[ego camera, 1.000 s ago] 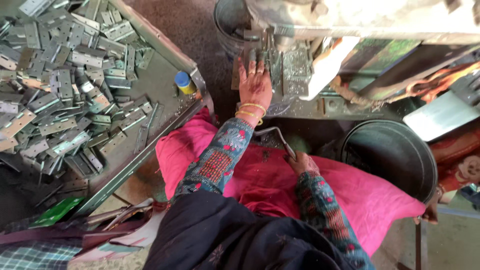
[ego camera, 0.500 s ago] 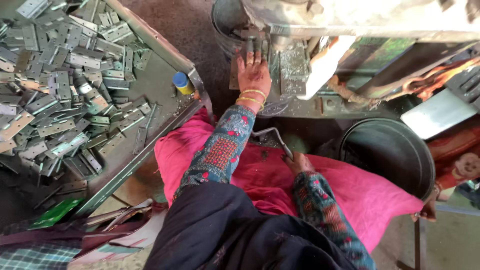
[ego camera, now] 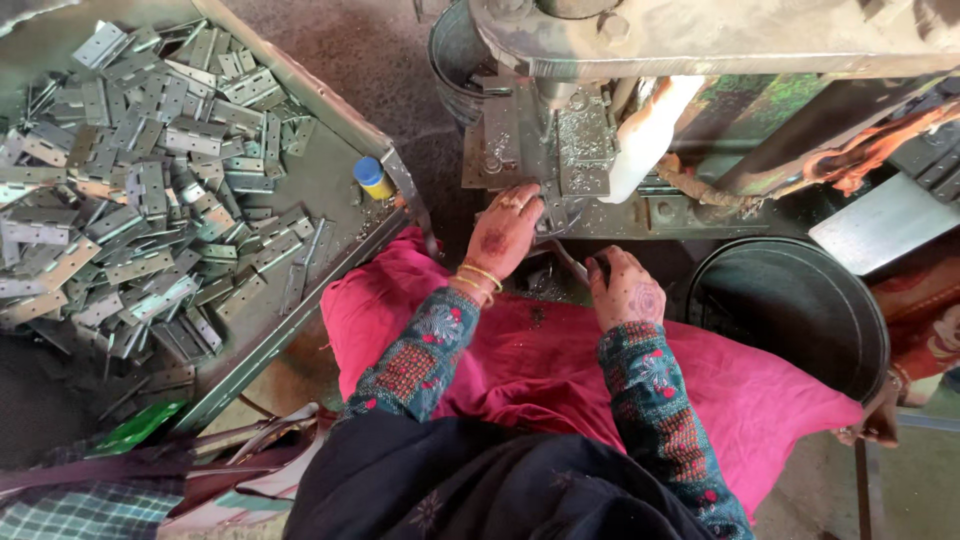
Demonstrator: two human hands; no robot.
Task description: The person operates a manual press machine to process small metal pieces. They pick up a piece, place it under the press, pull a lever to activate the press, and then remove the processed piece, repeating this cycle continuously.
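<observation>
Both hands (ego camera: 505,235) (ego camera: 622,290) | left drawn back from press (ego camera: 560,150), open | right grips handle (ego camera: 570,262)

Your left hand (ego camera: 505,232) rests on the machine bed (ego camera: 560,150) straight ahead of you, and your right hand (ego camera: 625,290) sits just to its right, nearer your lap, on a lever (ego camera: 568,262). To your left a tray (ego camera: 300,200) holds a heap of hinges (ego camera: 130,190), with a small bottle (ego camera: 372,178) standing at its near right corner. A round bucket (ego camera: 790,300) lies to your right, below the machine.
</observation>
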